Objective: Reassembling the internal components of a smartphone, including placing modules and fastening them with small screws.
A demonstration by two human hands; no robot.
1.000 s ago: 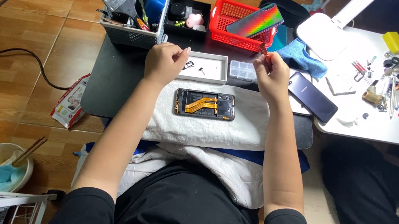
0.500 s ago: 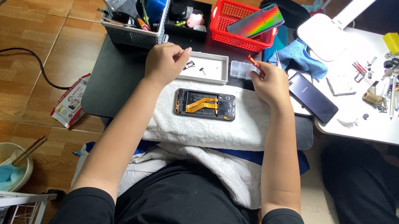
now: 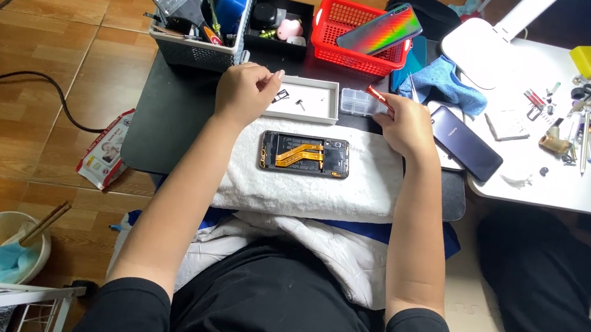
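Observation:
An opened phone with an orange flex cable lies face down on a white towel in front of me. My left hand rests at the left end of a shallow white parts tray, fingers curled, with something small pinched at its fingertips. My right hand holds a red-handled screwdriver above a small clear plastic box, just right of the tray.
A grey caddy with a brush and tools stands behind the tray, beside a black box and a red basket. A dark phone, blue cloth and white side table with several tools lie right. Another person's dark trousers are nearby.
My right hand has drifted slightly left and nearer, bringing the screwdriver over the clear box. My left hand stays at the tray's left end.

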